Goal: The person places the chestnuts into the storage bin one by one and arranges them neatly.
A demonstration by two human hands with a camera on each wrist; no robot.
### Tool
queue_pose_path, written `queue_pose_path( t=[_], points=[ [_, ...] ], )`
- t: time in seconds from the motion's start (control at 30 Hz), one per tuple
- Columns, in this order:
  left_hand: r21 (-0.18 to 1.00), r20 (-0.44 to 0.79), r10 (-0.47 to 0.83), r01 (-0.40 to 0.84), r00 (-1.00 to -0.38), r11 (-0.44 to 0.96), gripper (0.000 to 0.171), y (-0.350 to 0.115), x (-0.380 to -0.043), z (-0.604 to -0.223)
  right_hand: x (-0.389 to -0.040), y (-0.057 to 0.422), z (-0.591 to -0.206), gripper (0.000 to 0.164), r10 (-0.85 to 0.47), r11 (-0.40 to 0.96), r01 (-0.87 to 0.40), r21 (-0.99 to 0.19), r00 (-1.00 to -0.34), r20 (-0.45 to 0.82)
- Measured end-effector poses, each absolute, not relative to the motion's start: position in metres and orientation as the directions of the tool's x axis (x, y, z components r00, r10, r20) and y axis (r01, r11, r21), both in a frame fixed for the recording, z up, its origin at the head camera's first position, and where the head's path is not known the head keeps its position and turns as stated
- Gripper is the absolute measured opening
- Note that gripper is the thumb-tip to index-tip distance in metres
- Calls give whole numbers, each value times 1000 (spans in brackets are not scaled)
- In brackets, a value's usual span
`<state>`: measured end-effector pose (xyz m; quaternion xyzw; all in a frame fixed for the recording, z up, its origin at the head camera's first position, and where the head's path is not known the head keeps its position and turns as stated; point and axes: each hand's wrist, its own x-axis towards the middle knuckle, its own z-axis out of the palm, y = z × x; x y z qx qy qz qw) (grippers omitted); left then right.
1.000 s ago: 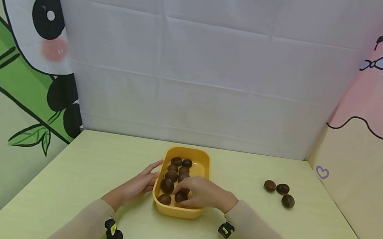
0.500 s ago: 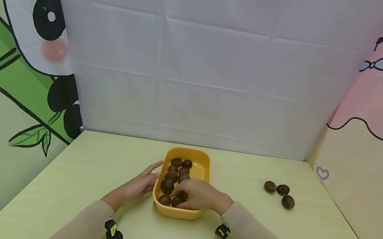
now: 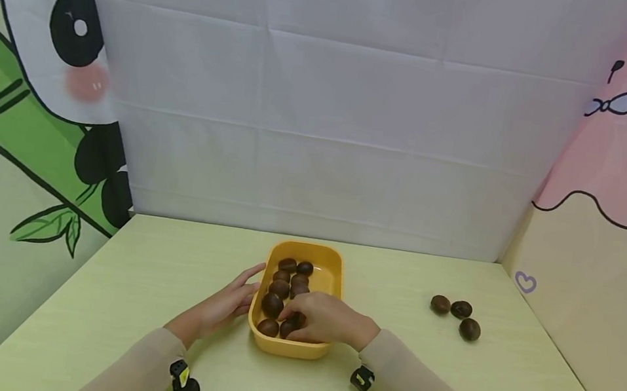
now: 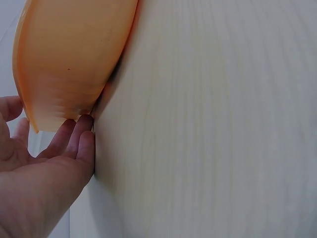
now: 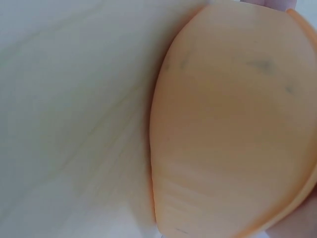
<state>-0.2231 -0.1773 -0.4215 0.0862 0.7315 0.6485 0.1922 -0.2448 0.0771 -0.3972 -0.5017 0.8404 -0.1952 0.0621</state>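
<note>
A yellow plastic box [image 3: 293, 350] stands on the table with several dark brown chestnuts [image 3: 272, 306] in it, mostly in two rows along its left side. My right hand [image 3: 323, 319] reaches into the near part of the box, thumb and fingers curled round a chestnut [image 3: 300, 320] that they largely hide. Another chestnut [image 3: 288, 329] lies close by the thumb. Against the box's left wall rest the fingers of my left hand [image 3: 221, 309], extended and relaxed. The left wrist view shows its fingertips [image 4: 85, 121] at the wall's lower edge.
Three more chestnuts [image 3: 461, 309] lie on the pale wooden table [image 3: 397, 279] to the right. A white sheet [image 3: 318, 156] hangs behind the table. Painted side walls border it. In the right wrist view the box's wall [image 5: 228, 124] fills much of the frame.
My right hand has shifted slightly left and toward the near end, deeper among the chestnuts. The near chestnut by its thumb has moved a little left and nearer. My left hand stays on the box.
</note>
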Motion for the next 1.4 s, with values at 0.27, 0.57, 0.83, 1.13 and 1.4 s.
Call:
queue_pose_path(
  t=[0.27,0.57,0.83,1.13,1.4],
  points=[
    [983,-164,382,-121,-910,135,62,-178,-224,-423,-246,84,-392,28,-863,407,-820,-404,-490,126],
    [984,-157,388,-111,-908,138,61,-179,-225,-425,-254,112,-376,23,-826,391,-811,-436,-518,223],
    [983,-159,380,-112,-911,143,60,-179,-224,-425,-263,159,-368,26,-737,470,-774,-423,-608,295],
    [984,-159,378,-114,-912,140,60,-179,-224,-422,-288,238,-381,26,-581,612,-608,-506,-780,234],
    [983,-162,375,-116,-913,144,60,-179,-223,-422,-304,307,-404,31,-430,751,-461,-473,-885,179]
  ],
)
